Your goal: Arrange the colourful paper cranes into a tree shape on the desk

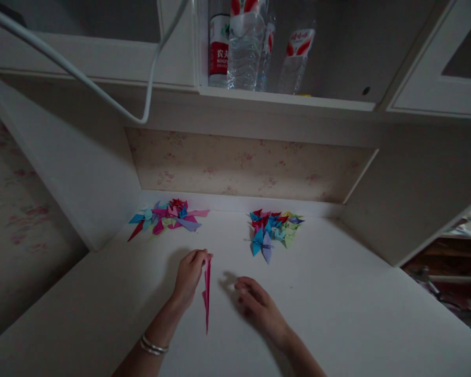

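Note:
Over the white desk, my left hand (191, 272) pinches one end of a narrow folded piece of pink paper (207, 298). The paper points down toward me and tapers to a sharp tip. To its right, my right hand (259, 303) holds nothing; its fingers are bent but apart, and it does not touch the paper. Beyond my left hand lies a heap of folded colored papers (172, 214) in pink, blue, red and purple. Farther right is a cluster of folded paper cranes (275, 230) in blue, red, lilac and pale green.
The white desktop (113, 303) runs between side panels, with a flowered back wall (243, 162). Overhead, a shelf (325, 104) holds several plastic bottles (245, 52). A white bent tube (102, 94) hangs at upper left. Assorted items (447, 283) show beyond the right panel.

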Tool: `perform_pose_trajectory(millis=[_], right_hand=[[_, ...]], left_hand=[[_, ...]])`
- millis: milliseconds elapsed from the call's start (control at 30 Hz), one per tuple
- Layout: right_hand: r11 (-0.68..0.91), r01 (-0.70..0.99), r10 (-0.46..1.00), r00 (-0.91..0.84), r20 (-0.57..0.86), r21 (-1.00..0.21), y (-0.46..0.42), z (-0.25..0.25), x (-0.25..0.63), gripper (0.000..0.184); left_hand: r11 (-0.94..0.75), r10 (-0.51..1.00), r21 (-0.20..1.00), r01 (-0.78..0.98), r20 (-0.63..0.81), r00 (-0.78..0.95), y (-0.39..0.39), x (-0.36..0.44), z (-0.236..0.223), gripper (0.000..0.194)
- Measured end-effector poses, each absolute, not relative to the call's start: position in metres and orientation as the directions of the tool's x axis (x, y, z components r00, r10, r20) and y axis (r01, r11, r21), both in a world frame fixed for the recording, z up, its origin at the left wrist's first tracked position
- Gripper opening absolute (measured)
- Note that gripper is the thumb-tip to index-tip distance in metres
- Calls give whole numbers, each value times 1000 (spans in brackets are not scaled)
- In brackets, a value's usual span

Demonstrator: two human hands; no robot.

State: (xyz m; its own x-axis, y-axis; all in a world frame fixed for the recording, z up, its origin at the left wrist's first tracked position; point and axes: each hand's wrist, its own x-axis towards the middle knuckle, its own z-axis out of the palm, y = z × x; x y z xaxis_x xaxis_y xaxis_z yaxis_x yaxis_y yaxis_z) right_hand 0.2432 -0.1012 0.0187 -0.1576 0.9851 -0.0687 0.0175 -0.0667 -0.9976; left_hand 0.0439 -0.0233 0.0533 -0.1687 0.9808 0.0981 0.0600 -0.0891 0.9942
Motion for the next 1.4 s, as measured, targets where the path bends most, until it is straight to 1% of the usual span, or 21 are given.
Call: perform_pose_trajectory(millis=[67, 100, 167, 300, 400, 533, 600, 633, 700, 767, 800, 867, 933, 1000, 1067, 1167, 1233, 1267, 1333, 1367, 1400], right_hand=[[-154, -221, 948, -307, -81, -963, -95, 24, 230, 45], [-193, -305, 929, -363, -74, -933, -91, 25, 224, 48], [-239, -393, 912, -404, -67, -888, -84, 25, 216, 52], [-236, -433, 940, -329, -92, -870, -73, 18, 220, 51], [-234, -460, 954, -280, -110, -857, -72, 14, 226, 51], [-222, -500, 973, -168, -157, -837, -76, 13, 225, 43], [-220, -544, 975, -139, -171, -810, -77, 13, 223, 45], [-222, -566, 975, -134, -177, -794, -77, 14, 223, 47], [-226, -605, 974, -119, -195, -763, -77, 16, 223, 48], [-238, -637, 968, -95, -232, -733, -78, 18, 225, 43], [-245, -650, 963, -79, -257, -719, -78, 19, 225, 40], [-256, -666, 953, -50, -300, -700, -80, 20, 225, 36], [-245, -669, 951, -24, -309, -701, -80, 19, 224, 33], [-217, -677, 958, -8, -287, -703, -80, 17, 224, 33], [-196, -706, 964, -13, -264, -680, -78, 14, 224, 34], [-186, -741, 969, -28, -247, -646, -74, 10, 224, 34], [-173, -685, 976, -24, -216, -707, -75, 7, 222, 33], [-160, -613, 982, -22, -186, -774, -76, 6, 220, 31], [-86, -347, 996, -44, -75, -934, -83, 5, 216, 23], [-19, -172, 997, -83, -5, -985, -87, 5, 213, 17], [60, 0, 989, -138, 59, -998, -91, 6, 211, 12]], left_hand=[[-46, 985, 998, 38, 52, -165, -25, 47, 45, 38], [-32, 987, 999, 40, 38, -157, -26, 47, 43, 38], [-29, 991, 997, 67, 37, -127, -27, 46, 41, 39], [-64, 996, 993, 99, 70, -60, -28, 40, 43, 34], [-61, 997, 994, 90, 64, -33, -26, 37, 42, 31], [-68, 998, 993, 93, 67, 5, -24, 37, 36, 29], [-50, 999, 996, 67, 50, 0, -24, 37, 34, 29], [-40, 999, 998, 43, 40, -6, -25, 37, 33, 33], [-21, 1000, 1000, -7, 21, -1, -26, 36, 34, 50], [2, 998, 999, -33, 0, 61, -26, 34, 36, 65], [24, 993, 999, -32, -20, 113, -27, 33, 37, 67], [70, 976, 997, -14, -66, 205, -26, 30, 38, 61], [92, 964, 996, 8, -91, 248, -25, 27, 38, 47], [85, 971, 996, 12, -86, 225, -22, 24, 37, 34], [76, 983, 997, -24, -71, 171, -18, 23, 36, 28], [72, 996, 983, -171, -62, 67, -14, 23, 39, 25], [74, 997, 970, -232, -66, 45, -12, 28, 42, 24], [78, 996, 971, -226, -66, 59, -12, 32, 44, 23], [73, 992, 986, -152, -57, 112, -11, 45, 48, 23], [60, 989, 993, -99, -46, 141, -10, 53, 50, 23], [41, 985, 998, -43, -33, 171, -9, 63, 52, 23]])
